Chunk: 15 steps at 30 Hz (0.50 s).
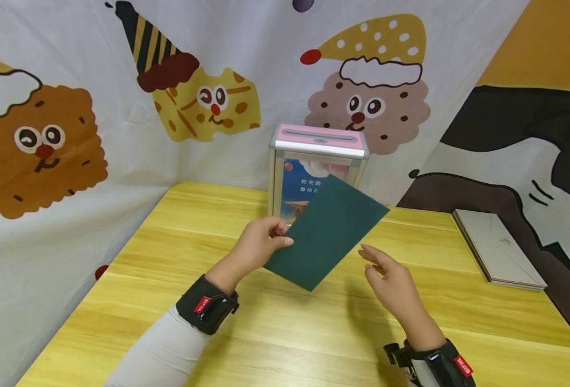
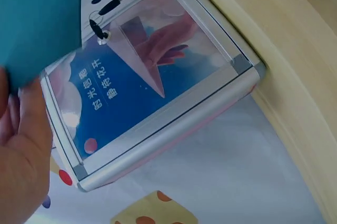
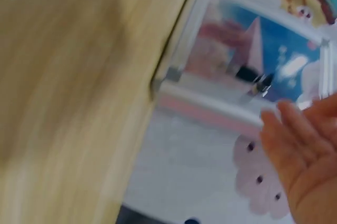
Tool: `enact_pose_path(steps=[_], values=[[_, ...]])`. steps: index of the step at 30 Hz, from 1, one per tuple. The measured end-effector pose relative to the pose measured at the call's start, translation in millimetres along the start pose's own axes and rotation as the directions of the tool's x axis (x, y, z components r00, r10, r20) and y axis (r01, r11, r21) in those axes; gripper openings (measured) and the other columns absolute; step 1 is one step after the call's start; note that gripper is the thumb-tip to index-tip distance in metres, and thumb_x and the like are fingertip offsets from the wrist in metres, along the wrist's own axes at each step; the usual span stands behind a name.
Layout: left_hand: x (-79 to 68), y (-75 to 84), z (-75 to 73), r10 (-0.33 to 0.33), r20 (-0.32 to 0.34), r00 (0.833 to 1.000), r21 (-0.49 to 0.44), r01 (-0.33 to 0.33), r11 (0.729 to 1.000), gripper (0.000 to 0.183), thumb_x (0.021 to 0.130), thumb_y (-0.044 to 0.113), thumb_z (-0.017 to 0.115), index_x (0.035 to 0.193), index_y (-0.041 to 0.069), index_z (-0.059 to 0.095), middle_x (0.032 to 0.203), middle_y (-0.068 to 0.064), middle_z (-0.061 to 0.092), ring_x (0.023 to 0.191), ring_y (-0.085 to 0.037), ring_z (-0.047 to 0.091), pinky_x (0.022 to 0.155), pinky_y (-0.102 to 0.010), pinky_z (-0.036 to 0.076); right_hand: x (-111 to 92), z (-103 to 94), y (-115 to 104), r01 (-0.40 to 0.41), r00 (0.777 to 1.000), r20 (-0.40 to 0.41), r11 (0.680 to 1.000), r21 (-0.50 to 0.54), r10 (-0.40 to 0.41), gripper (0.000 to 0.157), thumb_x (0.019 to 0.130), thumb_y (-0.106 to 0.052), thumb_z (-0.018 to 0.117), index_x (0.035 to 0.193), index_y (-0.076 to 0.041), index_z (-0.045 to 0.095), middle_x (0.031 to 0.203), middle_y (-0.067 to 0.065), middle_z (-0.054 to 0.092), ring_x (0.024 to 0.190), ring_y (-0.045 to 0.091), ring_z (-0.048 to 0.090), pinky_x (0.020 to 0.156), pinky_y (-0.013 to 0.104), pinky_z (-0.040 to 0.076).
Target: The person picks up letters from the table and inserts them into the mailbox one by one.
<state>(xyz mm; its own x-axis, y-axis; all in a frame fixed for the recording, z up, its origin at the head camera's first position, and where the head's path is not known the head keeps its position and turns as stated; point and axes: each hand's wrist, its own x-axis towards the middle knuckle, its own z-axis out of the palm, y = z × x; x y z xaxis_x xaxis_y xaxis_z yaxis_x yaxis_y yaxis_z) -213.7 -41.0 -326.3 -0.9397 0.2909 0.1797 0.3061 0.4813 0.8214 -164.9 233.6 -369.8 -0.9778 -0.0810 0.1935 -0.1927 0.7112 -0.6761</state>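
My left hand [image 1: 259, 243] pinches a dark green card [image 1: 330, 234] by its left edge, thumb on top, and holds it tilted above the table. In the left wrist view the same green card [image 2: 39, 21] fills the upper left corner. To the right of the card is my right hand [image 1: 388, 279], apart from it, with loosely bent fingers and nothing in them. Behind the card stands a pink-topped box [image 1: 319, 141] with a slot in its lid and a blue picture front, partly hidden by the card. Keys [image 2: 108, 8] hang from the lock on the box's front.
A pale flat book or stack of boards [image 1: 499, 247] lies at the right of the wooden table [image 1: 178, 317]. A white cloth [image 1: 265, 32] printed with cartoon biscuits and cheese hangs behind the table.
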Motion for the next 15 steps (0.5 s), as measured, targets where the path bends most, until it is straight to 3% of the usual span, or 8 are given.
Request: enact_pose_path(steps=[2,4,6,9,12,15], values=[[1.4,3.1,-0.6,0.008,-0.075,0.997,-0.037,-0.011,0.999,0.011,0.082,0.012,0.067,0.083,0.007,0.058,0.081,-0.006,0.056,0.078,-0.021,0.05,0.068,-0.032,0.044,4,3.4,-7,0.062,0.996,0.054,0.996,0.066,-0.065,0.046,0.093,-0.017,0.052,0.137,-0.012,0.041,0.126,0.015,0.058,0.105,0.03,0.058,0.075,0.044,0.054],[2.7,5.6,-0.8,0.014,-0.13,0.991,-0.067,-0.023,0.998,0.011,0.082,0.012,0.067,0.083,0.007,0.057,0.082,-0.007,0.057,0.08,-0.022,0.051,0.068,-0.033,0.045,9,6.4,-16,0.116,0.989,0.076,0.988,0.098,-0.124,0.047,0.091,-0.018,0.057,0.135,-0.013,0.043,0.12,0.012,0.062,0.108,0.024,0.058,0.087,0.047,0.051],[4.5,8.2,-1.1,0.02,-0.168,0.986,-0.095,-0.036,0.995,0.011,0.082,0.012,0.067,0.082,0.006,0.057,0.083,-0.008,0.057,0.08,-0.022,0.051,0.068,-0.033,0.044,16,8.5,-25,0.149,0.986,0.065,0.984,0.101,-0.156,0.043,0.088,-0.018,0.061,0.13,-0.014,0.05,0.112,0.009,0.066,0.101,0.02,0.061,0.083,0.043,0.053],[7.8,12.3,-2.4,0.045,-0.202,0.978,-0.109,-0.068,0.992,0.011,0.082,0.012,0.067,0.083,0.007,0.057,0.085,-0.008,0.059,0.082,-0.021,0.052,0.069,-0.033,0.045,25,7.4,-36,0.191,0.981,0.006,0.98,0.058,-0.191,0.022,0.087,-0.014,0.062,0.108,-0.012,0.062,0.094,0.005,0.07,0.081,0.015,0.063,0.066,0.032,0.054],[12.4,16.6,-5.6,0.095,-0.213,0.972,-0.106,-0.12,0.987,0.011,0.083,0.01,0.066,0.082,0.006,0.056,0.088,-0.01,0.061,0.084,-0.021,0.055,0.069,-0.032,0.046,35,2.9,-41,0.219,0.975,-0.048,0.976,0.006,-0.218,0.003,0.087,-0.013,0.061,0.088,-0.01,0.063,0.083,0.006,0.07,0.059,0.014,0.054,0.05,0.026,0.043],[18.0,20.6,-9.5,0.164,-0.203,0.965,-0.093,-0.186,0.978,0.009,0.085,0.004,0.062,0.083,0.004,0.053,0.09,-0.013,0.062,0.088,-0.02,0.061,0.068,-0.031,0.048,44,-3.5,-45,0.274,0.957,-0.094,0.961,-0.031,-0.276,0.005,0.086,-0.011,0.062,0.083,-0.009,0.063,0.08,0.007,0.07,0.051,0.014,0.045,0.044,0.026,0.035]])
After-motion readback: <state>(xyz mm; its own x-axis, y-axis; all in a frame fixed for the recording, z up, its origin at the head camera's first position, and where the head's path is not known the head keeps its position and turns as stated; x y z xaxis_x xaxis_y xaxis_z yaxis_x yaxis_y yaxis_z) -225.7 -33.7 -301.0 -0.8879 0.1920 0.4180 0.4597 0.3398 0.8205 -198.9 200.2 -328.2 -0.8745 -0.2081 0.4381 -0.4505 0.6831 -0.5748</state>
